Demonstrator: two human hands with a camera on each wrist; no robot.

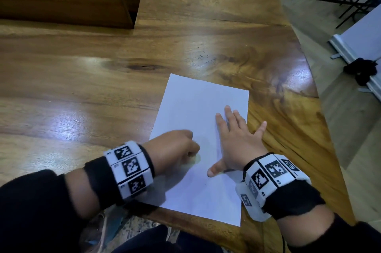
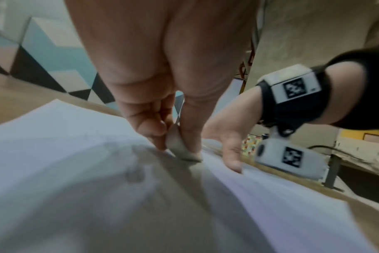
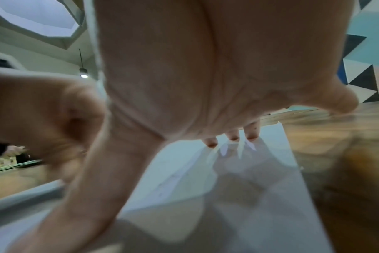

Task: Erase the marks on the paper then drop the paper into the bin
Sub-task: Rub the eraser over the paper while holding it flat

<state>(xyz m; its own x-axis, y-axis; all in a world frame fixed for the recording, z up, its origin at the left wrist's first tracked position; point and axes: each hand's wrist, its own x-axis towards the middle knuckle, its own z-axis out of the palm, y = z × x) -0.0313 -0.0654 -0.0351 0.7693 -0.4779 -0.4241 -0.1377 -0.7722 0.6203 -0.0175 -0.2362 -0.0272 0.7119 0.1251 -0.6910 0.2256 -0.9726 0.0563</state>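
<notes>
A white sheet of paper [image 1: 198,112] lies flat on the wooden table [image 1: 103,63] near its right front edge. My left hand [image 1: 177,147] pinches a small pale eraser [image 2: 180,147] and holds its tip on the paper [image 2: 54,137] beside faint grey marks [image 2: 134,172]. In the head view the eraser [image 1: 194,159] peeks out under the knuckles. My right hand [image 1: 235,139] lies flat with spread fingers on the sheet's right part, and its fingertips [image 3: 233,137] press the paper [image 3: 238,188]. No bin shows in any view.
A long brown wooden holder [image 1: 68,7] stands at the table's far left. The table's curved edge [image 1: 321,112] runs close to the right of the paper, with floor and a white stand base [image 1: 350,50] beyond it.
</notes>
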